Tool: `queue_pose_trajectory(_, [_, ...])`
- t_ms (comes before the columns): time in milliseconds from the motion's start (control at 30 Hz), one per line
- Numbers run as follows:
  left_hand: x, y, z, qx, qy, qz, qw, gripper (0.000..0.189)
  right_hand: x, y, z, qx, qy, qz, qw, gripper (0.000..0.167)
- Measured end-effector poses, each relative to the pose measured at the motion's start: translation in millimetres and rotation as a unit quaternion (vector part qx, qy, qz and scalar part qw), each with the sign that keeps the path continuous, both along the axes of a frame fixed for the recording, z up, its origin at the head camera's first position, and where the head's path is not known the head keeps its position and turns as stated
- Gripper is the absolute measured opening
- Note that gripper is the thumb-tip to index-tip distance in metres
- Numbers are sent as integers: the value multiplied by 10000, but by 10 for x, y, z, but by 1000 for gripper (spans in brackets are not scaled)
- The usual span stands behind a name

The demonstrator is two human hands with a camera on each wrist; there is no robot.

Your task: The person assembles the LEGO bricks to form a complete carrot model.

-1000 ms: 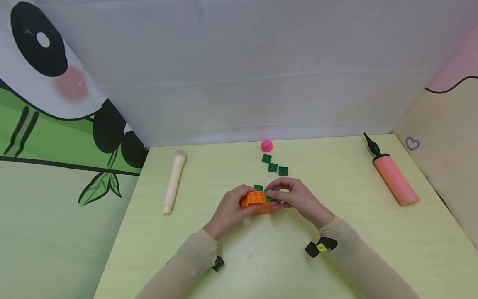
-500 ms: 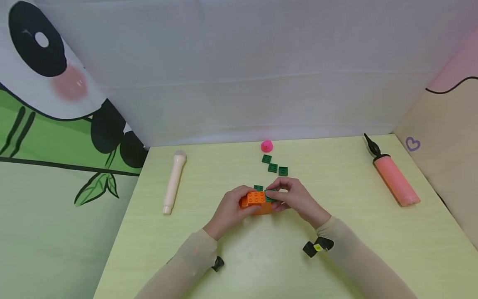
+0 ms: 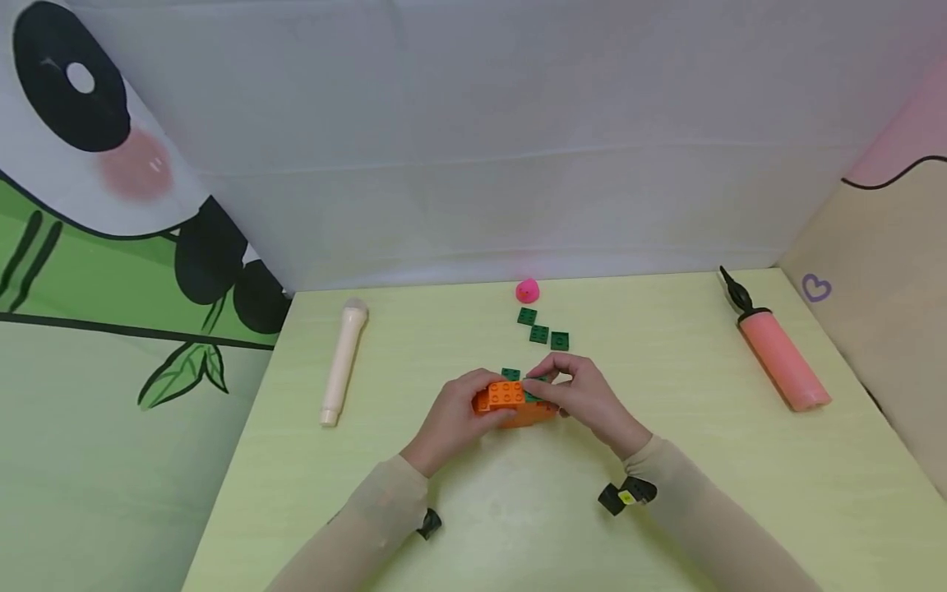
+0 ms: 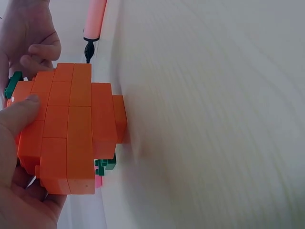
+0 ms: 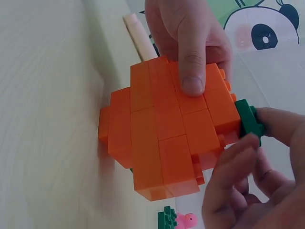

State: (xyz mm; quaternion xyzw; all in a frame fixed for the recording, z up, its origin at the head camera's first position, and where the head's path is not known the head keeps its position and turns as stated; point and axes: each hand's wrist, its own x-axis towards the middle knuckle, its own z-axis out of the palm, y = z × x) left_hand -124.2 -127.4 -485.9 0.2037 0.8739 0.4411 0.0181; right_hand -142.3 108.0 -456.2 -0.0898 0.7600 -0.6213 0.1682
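My left hand (image 3: 462,407) grips a stepped build of orange toy bricks (image 5: 157,124) low over the table, its thumb laid along the near face. At the studded top of this build, my right hand (image 3: 584,399) pinches a flat green brick (image 5: 249,119) between thumb and fingers. That green brick tilts against the top orange bricks in the right wrist view, and the fingers partly cover it in the head view. Just behind the build lies another green brick (image 3: 510,374).
Several more green bricks, one of them a square piece (image 3: 560,340), lie farther back near a small round pink toy (image 3: 528,290). A cream stick with a rounded end (image 3: 344,362) lies left. On the right is a pink hand pump (image 3: 784,353) with a black nozzle. Printed cloth walls enclose the table.
My right hand has shifted slightly left, and its fingers cover more of the green brick. More of the build's right side shows below them. The left hand keeps its grip.
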Motion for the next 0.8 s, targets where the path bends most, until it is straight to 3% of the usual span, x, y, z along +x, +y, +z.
queue_pose_trajectory(300, [-2,-3,-10,-10,60,-13,10000,35,3,25,-121,505,1429,50,9884,14])
queue_pose_trajectory(600, [0,-7,-5,-11,-129,62,9999,37,-2,46,-252,158,1084,515,9927,38])
queue_pose_trajectory(800, [-15,-29,-17,57,-256,10,9997,38,-4,45,-271,58,1021,604,9929,41])
